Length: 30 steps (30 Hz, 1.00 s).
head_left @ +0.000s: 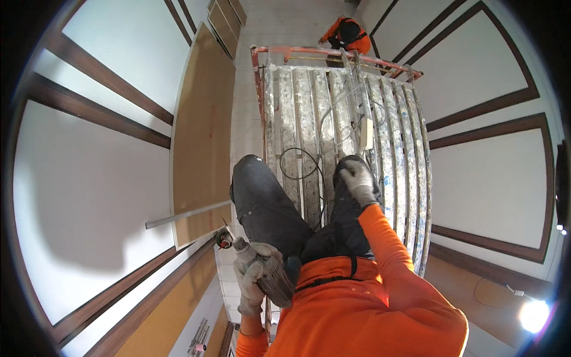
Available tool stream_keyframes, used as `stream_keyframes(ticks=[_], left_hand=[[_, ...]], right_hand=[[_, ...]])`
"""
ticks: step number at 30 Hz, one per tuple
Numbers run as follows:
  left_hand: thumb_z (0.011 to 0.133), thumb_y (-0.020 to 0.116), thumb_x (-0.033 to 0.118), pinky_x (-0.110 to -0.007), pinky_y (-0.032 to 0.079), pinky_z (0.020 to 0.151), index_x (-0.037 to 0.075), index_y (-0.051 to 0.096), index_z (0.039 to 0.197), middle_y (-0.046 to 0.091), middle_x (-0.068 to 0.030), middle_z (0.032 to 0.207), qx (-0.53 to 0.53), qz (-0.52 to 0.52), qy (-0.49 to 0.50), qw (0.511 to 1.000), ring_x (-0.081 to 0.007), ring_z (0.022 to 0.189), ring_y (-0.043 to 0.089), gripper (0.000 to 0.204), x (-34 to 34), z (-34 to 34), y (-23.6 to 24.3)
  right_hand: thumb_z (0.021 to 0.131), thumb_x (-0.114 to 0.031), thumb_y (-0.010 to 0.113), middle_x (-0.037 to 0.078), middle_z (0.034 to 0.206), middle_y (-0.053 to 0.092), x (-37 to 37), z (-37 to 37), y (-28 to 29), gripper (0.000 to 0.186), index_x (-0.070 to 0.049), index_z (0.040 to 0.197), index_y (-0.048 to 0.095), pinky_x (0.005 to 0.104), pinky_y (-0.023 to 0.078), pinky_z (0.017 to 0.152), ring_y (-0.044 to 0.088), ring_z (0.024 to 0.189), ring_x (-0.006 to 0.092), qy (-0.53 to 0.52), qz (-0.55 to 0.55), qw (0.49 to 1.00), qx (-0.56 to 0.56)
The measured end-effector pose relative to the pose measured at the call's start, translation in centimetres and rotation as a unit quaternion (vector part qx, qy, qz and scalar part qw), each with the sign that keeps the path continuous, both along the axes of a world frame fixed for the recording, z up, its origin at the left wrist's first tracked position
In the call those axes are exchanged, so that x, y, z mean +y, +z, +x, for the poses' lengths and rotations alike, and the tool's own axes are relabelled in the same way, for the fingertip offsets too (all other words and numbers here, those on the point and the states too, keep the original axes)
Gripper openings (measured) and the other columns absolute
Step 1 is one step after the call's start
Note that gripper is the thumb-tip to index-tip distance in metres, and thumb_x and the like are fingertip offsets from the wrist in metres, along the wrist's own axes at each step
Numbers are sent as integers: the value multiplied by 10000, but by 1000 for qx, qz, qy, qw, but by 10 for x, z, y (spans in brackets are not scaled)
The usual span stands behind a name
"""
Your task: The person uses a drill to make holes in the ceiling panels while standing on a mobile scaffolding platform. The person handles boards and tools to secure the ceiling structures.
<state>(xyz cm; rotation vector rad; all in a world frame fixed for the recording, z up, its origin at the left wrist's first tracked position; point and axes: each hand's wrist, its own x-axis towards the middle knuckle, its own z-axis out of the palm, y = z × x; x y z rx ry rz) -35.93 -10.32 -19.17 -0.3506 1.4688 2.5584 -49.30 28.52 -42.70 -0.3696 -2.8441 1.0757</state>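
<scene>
Holding dusty, drill-like tool (275,282) at near left, with fingers of gloved left hand (253,271) wrapped round it. Resting gloved right hand (358,181) on right knee (341,195); cannot tell if gripping anything. Apparently seated on slatted platform (288,107), right of brown board (205,119). Looks like a pause; calls next for steady grip, clear of left leg (262,199).
</scene>
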Motion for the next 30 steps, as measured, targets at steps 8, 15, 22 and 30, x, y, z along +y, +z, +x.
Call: stream_keyframes(ticks=[8, 15, 22, 30], left_hand=[[828, 683, 232, -398, 572, 841, -27, 655, 1094, 702, -169, 1030, 82, -31, -78, 993, -256, 920, 689, 371, -26, -64, 26], [861, 619, 105, -381, 579, 867, -38, 624, 1189, 695, -177, 1122, 197, -169, -62, 964, -249, 989, 693, 357, -7, -108, 82], [1010, 525, 356, -420, 513, 901, 29, 548, 1199, 580, -166, 1143, 317, -124, -72, 938, -283, 1039, 594, 379, 4, -154, 96], [1019, 549, 406, -427, 515, 885, 39, 542, 1213, 572, -151, 1127, 352, -217, -52, 909, -269, 1014, 591, 415, 62, -193, 138]], right_hand=[[966, -227, 718, 36, 936, 727, 152, 40, -62, 279, -5, 1135, 738, 334, 547, 766, 653, 820, 173, -209, -182, 961, 21], [991, -361, 625, 166, 1103, 768, 161, 106, -132, 324, -84, 1073, 771, 409, 545, 891, 713, 1022, 343, 123, 86, 976, -157], [960, -459, 631, 222, 1138, 748, 130, 179, -159, 454, -79, 1179, 750, 451, 534, 941, 699, 1075, 390, -101, 12, 921, -377], [916, -637, 614, 290, 1192, 715, 91, 137, -209, 715, -80, 1361, 667, 492, 538, 966, 684, 1148, 442, -260, -148, 915, -271]])
